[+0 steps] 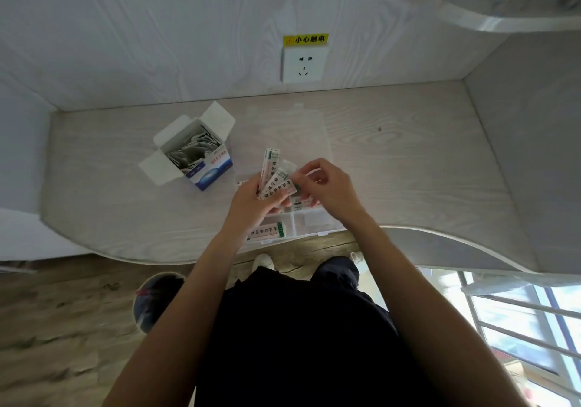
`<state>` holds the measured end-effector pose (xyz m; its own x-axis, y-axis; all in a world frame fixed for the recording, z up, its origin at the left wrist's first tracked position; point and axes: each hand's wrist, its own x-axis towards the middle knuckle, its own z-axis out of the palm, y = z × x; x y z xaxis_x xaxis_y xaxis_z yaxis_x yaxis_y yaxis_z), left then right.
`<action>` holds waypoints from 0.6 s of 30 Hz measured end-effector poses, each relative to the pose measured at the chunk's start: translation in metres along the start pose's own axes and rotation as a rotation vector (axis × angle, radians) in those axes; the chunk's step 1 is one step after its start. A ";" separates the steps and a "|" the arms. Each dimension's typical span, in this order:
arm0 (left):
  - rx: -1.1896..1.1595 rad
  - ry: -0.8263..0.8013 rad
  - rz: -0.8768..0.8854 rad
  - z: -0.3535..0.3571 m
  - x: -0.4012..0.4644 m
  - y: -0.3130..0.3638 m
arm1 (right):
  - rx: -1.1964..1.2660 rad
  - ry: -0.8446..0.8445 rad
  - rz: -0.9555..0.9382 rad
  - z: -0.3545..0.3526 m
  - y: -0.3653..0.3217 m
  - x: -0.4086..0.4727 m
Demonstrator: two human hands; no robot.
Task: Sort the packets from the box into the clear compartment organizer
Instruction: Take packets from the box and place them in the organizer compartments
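Several long packets [273,178] fanned in the left hand [251,205], held above the clear compartment organizer [309,223], could slip and scatter across its compartments, since only curled fingers hold their lower ends. The right hand [327,186] pinches the rightmost packet's tip; the open box [191,152] sits to the organizer's left.

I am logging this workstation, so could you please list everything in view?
box: one, white and blue, flaps open, on desk at left, grey sachets inside
organizer: one, clear, lid open, at desk's front edge
packets: about three, white with green, fanned in left hand
packet in organizer: one, front-left compartment
desk: one, pale woodgrain
wall socket: one, white, yellow label above
bin: one, on floor
hands: left holds packets; right pinches one
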<state>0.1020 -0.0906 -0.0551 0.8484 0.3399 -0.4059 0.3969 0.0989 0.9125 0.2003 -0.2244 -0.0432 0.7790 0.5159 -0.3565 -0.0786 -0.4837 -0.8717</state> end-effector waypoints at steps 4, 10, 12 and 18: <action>0.044 -0.029 -0.004 0.010 0.002 0.006 | 0.142 0.074 0.002 0.004 0.007 0.000; -0.084 0.119 -0.055 0.013 0.007 0.010 | 0.226 0.036 -0.023 -0.002 0.010 -0.003; -0.083 0.117 -0.055 0.012 0.008 0.012 | 0.197 0.025 -0.053 -0.001 0.011 -0.003; -0.136 0.103 -0.111 0.010 0.010 0.016 | 0.119 0.028 -0.093 -0.008 0.009 0.000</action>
<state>0.1204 -0.0953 -0.0452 0.7592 0.4126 -0.5034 0.4291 0.2642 0.8637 0.2046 -0.2349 -0.0484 0.8030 0.5340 -0.2647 -0.0774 -0.3469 -0.9347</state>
